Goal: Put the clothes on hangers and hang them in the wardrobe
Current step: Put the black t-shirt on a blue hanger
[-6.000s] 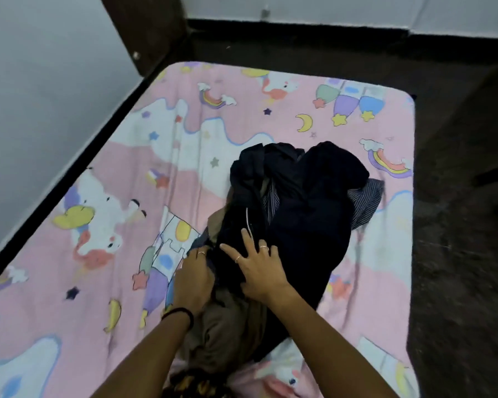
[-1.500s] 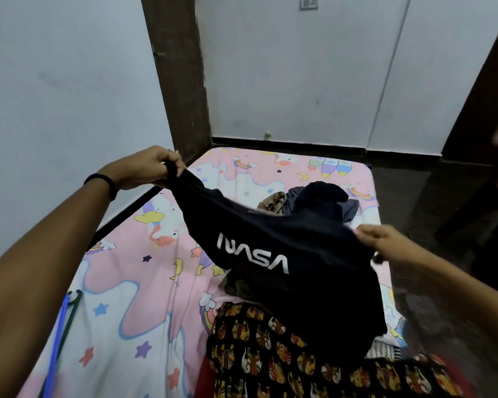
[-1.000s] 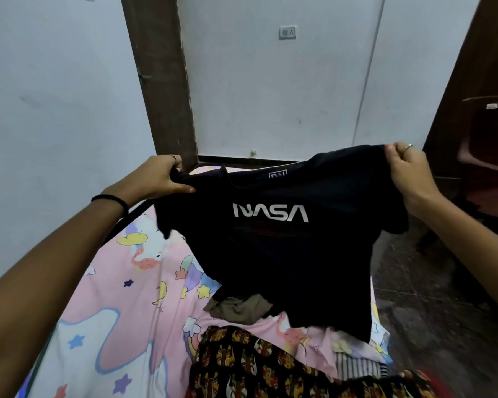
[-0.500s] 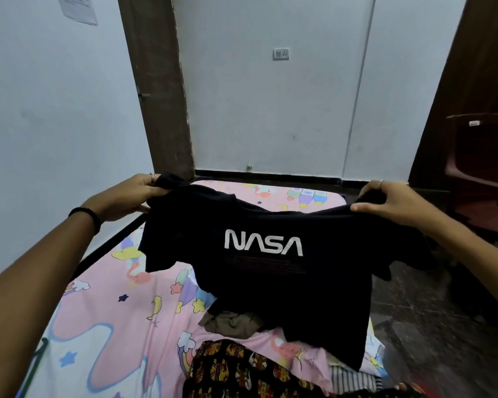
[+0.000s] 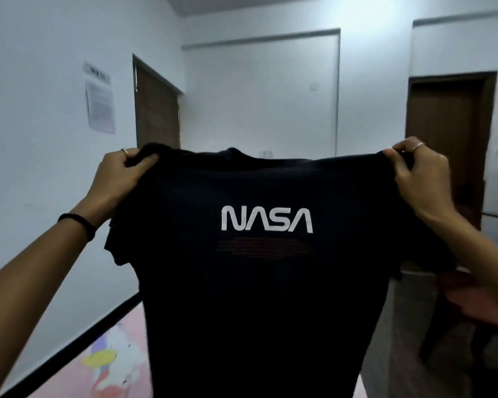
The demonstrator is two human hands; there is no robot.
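Observation:
A black T-shirt (image 5: 259, 297) with a white NASA print hangs spread out in front of me at chest height, its print facing me. My left hand (image 5: 118, 176) grips its left shoulder, with a ring on one finger and a black band on the wrist. My right hand (image 5: 417, 173) grips its right shoulder. The shirt hides the pile of clothes on the bed. No hanger shows in this view.
The bed with a pink cartoon sheet (image 5: 110, 366) lies low on the left against a white wall. A brown door (image 5: 157, 116) stands behind on the left, a second brown door (image 5: 446, 133) on the right. A reddish chair (image 5: 472, 305) stands at the right.
Both hands have lifted the T-shirt from above the bed up to chest height and pulled it flat. My view has tilted up from the bed to the room.

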